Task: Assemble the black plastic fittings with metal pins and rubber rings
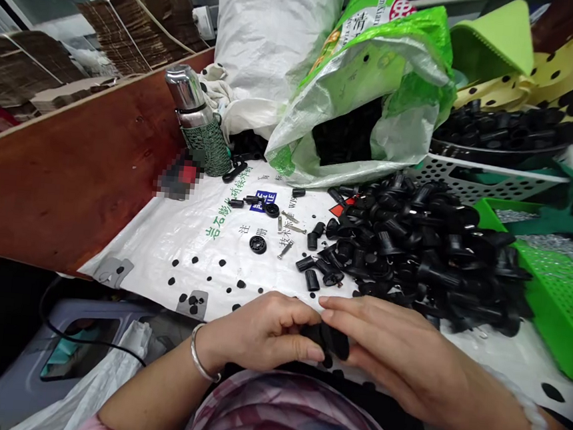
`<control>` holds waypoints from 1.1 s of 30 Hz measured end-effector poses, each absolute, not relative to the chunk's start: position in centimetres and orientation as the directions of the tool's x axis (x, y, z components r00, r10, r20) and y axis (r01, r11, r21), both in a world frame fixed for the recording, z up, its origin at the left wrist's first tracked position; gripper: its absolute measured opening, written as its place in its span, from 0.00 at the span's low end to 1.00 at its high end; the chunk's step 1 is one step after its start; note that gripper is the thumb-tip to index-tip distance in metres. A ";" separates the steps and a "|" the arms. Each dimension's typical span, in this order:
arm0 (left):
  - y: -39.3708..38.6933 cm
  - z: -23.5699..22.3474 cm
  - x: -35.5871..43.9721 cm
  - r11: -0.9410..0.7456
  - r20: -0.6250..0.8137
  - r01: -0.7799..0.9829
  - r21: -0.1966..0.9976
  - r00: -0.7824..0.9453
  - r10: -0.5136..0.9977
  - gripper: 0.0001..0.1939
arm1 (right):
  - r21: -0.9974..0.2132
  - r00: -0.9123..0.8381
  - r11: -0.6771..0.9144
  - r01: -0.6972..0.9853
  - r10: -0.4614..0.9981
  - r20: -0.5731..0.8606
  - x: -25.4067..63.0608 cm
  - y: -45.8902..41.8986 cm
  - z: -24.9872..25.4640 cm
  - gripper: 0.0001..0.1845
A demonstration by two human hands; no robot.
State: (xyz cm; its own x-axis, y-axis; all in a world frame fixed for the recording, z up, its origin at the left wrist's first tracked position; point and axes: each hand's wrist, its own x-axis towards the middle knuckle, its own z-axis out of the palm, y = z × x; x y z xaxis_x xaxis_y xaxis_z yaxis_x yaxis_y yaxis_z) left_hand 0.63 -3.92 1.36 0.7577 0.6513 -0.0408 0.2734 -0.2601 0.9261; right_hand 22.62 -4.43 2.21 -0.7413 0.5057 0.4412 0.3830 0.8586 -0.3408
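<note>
Close to my body, at the table's front edge, my left hand (276,331) is closed around a black plastic part (336,342) with a flared, disc-like end. Against that end lies my right hand (399,352), its fingers long and pressed together; its thumb is hidden. Between the two hands only a bit of the part shows. Just beyond them spreads a pile of black flanged plastic parts (389,244). Several small metal pins (286,250), a black round disc (258,244) and short black cylinders (312,280) lie loose on the white sheet (163,251).
A green-and-white bag (368,81) of black pieces stands at the back, beside a white sack (277,33). A steel flask (199,120) is near the wooden side board (69,176). At right are a green tray (559,312) and a white perforated basket (490,179).
</note>
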 end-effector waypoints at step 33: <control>-3.7 -0.6 2.7 -0.703 0.429 0.614 0.360 0.560 0.709 0.11 | -0.792 -0.409 0.259 0.553 0.912 0.012 21.1 -5.3 1.6 0.17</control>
